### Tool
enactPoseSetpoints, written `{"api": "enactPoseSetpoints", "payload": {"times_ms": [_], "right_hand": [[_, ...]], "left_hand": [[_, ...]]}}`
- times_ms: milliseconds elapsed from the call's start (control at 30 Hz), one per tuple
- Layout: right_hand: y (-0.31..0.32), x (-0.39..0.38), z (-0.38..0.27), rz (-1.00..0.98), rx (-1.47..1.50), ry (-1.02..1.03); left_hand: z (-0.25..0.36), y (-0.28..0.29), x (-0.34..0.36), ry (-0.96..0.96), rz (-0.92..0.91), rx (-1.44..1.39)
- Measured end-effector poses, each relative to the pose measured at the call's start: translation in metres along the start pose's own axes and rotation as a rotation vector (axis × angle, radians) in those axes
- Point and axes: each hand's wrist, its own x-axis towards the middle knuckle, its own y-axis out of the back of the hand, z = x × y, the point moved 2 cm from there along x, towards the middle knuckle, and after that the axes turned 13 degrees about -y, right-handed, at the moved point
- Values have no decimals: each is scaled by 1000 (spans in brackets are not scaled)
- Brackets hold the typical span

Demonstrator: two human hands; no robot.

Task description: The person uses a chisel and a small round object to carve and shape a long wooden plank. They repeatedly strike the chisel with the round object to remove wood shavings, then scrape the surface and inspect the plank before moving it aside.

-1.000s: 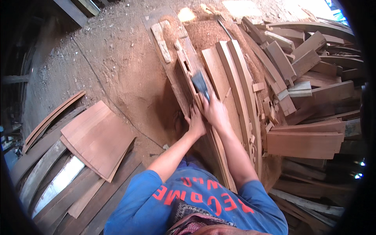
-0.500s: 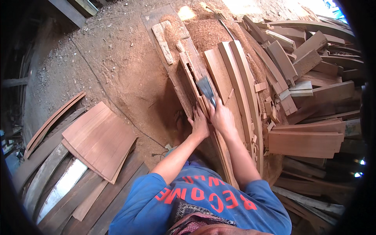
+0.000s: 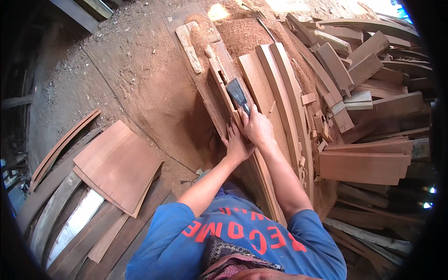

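My right hand [image 3: 259, 128] is closed around the dark handle of a broad-bladed metal tool [image 3: 236, 92]. Its flat grey blade points away from me and lies over a long, narrow wooden piece [image 3: 215, 71] with dark slots cut in it. Just left of it, my left hand [image 3: 240, 143] grips the near part of that piece, thumb on the left side and fingers over the top. The slotted piece rests along a thick wooden beam [image 3: 211, 103], and the blade hides part of it. Whether the blade's edge touches the wood I cannot tell.
Long shaped boards [image 3: 273, 84] lie right of the beam, with offcuts and sawdust around them. A rough wood block [image 3: 188, 49] sits at the far end. Stacked panels [image 3: 119, 165] stand at left; a timber pile [image 3: 368, 79] fills the right. A cable [image 3: 126, 112] crosses the ground.
The blade, blurred before, is now sharp and has moved slightly away and to the left with my right hand. My left hand keeps its hold on the wood. The whole view has shifted a little.
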Motion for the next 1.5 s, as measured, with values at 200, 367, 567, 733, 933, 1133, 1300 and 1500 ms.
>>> {"api": "enactPoseSetpoints", "payload": {"times_ms": [200,367,567,733,933,1133,1300,1500], "right_hand": [[9,-31,22,-36,13,-40],[12,-44,27,-74,-3,-73],[2,-26,28,-31,-9,-40],[10,-44,34,-34,16,-53],[14,-47,32,-70,-21,-75],[4,-18,13,-17,11,-4],[-3,-13,15,15,44,-22],[-1,-15,14,-30,24,-30]], "left_hand": [[-7,-10,-10,53,-10,-44],[5,-5,-11,96,15,-73],[9,-3,-8,79,9,-97],[2,-3,-10,88,-6,-50],[-5,-10,-9,68,58,-15],[4,0,-10,45,5,-26],[-12,-14,-1,56,38,-12],[1,-6,-8,26,58,-28]]}}
